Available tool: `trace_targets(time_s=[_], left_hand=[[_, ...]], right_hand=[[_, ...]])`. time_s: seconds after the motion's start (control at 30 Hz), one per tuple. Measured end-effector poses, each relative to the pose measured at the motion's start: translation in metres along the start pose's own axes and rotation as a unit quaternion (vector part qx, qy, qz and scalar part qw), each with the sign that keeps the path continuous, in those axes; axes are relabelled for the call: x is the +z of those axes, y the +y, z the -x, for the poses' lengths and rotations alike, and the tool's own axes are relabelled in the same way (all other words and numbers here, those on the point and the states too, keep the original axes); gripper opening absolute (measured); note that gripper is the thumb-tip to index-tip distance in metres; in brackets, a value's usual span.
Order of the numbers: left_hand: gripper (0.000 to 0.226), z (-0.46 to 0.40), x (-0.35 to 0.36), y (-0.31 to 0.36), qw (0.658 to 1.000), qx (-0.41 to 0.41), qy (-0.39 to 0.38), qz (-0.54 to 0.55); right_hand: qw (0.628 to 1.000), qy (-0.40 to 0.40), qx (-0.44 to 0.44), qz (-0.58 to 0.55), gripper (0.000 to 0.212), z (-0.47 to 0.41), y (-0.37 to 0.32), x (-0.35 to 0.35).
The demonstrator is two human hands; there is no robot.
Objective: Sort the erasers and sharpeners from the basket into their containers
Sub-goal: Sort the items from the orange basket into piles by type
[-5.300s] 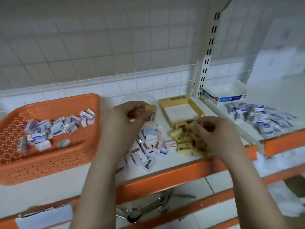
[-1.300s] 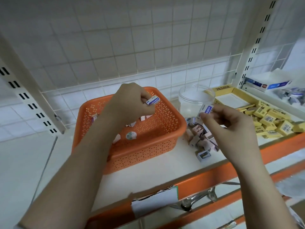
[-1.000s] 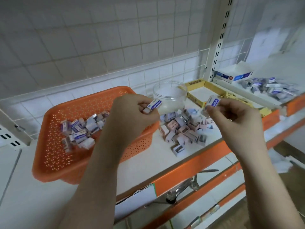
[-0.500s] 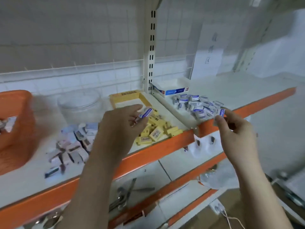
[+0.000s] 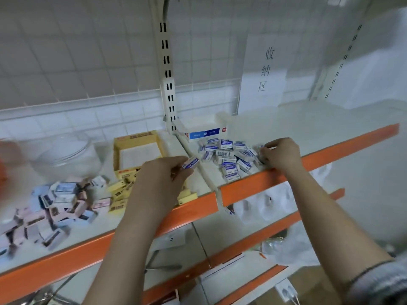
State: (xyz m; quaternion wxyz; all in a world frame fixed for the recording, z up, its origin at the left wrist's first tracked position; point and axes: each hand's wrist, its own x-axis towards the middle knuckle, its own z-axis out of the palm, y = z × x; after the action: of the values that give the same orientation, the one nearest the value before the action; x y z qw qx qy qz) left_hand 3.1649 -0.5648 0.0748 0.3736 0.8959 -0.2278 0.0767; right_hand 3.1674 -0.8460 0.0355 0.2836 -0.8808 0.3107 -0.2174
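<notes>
Over the shelf divider (image 5: 199, 170), erasers in hand
Left hand (image 5: 164, 172) pinches a blue-sleeved eraser (image 5: 190, 162); right hand (image 5: 280, 154) curls onto the eraser pile (image 5: 229, 156), grip unclear.

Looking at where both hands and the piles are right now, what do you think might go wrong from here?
1. The blue-and-white eraser pile reaches the orange shelf edge; the right hand setting down beside it could nudge some off.
2. The left hand pinches an eraser over the shelf divider; released early, it might land among the yellow boxes.
</notes>
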Motion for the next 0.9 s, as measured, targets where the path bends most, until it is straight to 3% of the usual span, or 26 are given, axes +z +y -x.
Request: trace_targets(time_s=[0.2,0.47,0.67,0.9], left_hand=[[0.031,-0.076,0.031,-0.005,0.998,0.058,-0.038,0.0],[0.03,-0.14,0.087,-0.01,0.995,0.035,-0.083,0.029],[0.023,-0.137,0.088,-0.007,0.997,0.018,-0.063,0.047],[0.017,-0.09,0.04,-0.009,0.998,-0.016,0.023,0.063]], right_hand=[[0.999,0.041,0.004,0.01,0.029,0.01,0.0,0.004],[0.988,0.098,0.025,-0.118,0.019,0.042,-0.012,-0.001],[0.987,0.082,0.024,-0.135,0.017,0.064,-0.013,-0.009],[0.985,0.051,-0.03,-0.159,0.016,0.083,-0.031,-0.013]])
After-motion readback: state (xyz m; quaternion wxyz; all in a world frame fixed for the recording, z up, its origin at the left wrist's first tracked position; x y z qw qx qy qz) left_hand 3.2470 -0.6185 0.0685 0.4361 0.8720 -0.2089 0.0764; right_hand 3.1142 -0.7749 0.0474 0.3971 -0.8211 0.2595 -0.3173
